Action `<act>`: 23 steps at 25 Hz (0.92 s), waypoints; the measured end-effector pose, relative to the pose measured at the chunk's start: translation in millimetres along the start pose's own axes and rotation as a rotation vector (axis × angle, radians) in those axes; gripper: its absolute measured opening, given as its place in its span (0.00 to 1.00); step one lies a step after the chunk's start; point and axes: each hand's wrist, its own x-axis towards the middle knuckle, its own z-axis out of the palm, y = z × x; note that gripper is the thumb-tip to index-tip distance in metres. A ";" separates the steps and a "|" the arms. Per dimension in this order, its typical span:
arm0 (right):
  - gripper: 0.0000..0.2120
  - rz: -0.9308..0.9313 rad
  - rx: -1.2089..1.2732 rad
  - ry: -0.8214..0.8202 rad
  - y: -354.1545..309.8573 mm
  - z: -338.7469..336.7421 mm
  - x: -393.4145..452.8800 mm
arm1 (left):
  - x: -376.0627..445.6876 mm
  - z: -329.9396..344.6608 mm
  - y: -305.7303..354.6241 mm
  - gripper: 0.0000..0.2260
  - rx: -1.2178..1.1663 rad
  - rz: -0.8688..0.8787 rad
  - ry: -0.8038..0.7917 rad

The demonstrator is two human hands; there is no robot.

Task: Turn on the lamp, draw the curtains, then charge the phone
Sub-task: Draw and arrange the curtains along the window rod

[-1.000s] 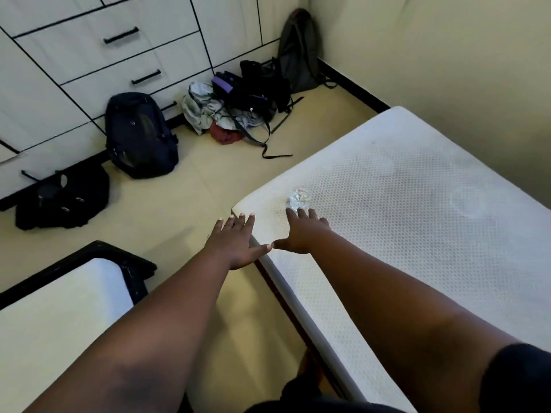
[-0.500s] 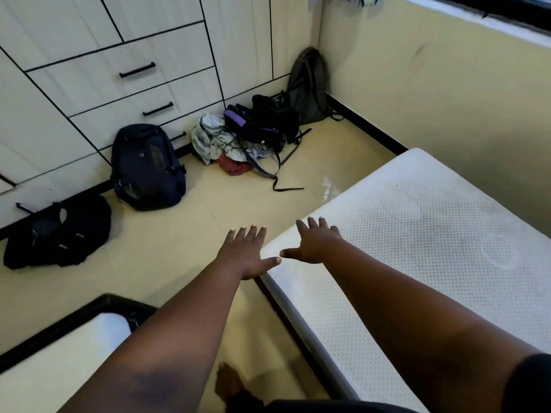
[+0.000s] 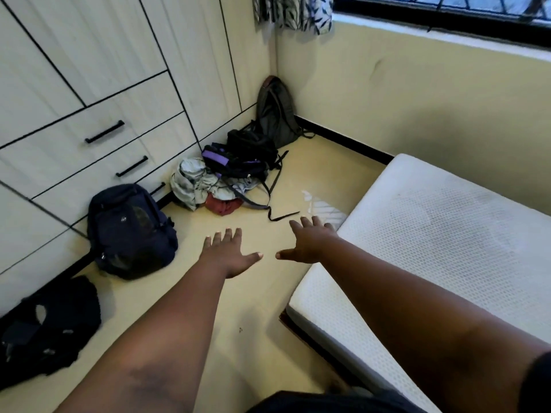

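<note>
The lower hem of a leaf-patterned curtain (image 3: 293, 11) hangs at the top, bunched at the left end of a barred window (image 3: 447, 13). Both my arms stretch forward, palms down. My left hand (image 3: 228, 254) hovers over the floor with fingers spread and holds nothing. My right hand (image 3: 310, 241) is beside it, also spread and empty, near the corner of the mattress (image 3: 432, 248). The two thumbs point at each other a short gap apart. I see no lamp and no phone.
A white wardrobe with drawers (image 3: 104, 135) fills the left wall. On the cream floor lie a navy backpack (image 3: 131, 231), a black bag (image 3: 47, 326), a heap of clothes and bags (image 3: 226, 177) and a grey backpack (image 3: 275, 114) in the corner.
My view has lifted, so the curtain and window now show at the top. Both hands came off the mattress corner and now hang over the floor, a little further apart.
</note>
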 end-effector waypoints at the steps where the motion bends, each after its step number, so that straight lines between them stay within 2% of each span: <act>1: 0.49 0.022 -0.003 0.006 2.5 -3.9 8.5 | 9.6 -3.3 6.5 0.43 0.037 0.052 0.002; 5: 0.49 0.107 0.044 0.042 20.9 -25.2 58.2 | 57.7 -39.8 24.1 0.41 0.172 0.212 0.086; 11: 0.48 0.184 0.161 0.007 38.9 -65.1 136.8 | 135.4 -117.8 22.6 0.39 0.293 0.240 0.139; 16: 0.49 0.194 0.121 0.041 59.2 -94.2 175.5 | 198.2 -149.4 36.0 0.40 0.278 0.250 0.094; 23: 0.50 0.448 0.108 0.061 114.0 -133.1 223.4 | 309.2 -197.8 77.5 0.40 0.296 0.472 0.063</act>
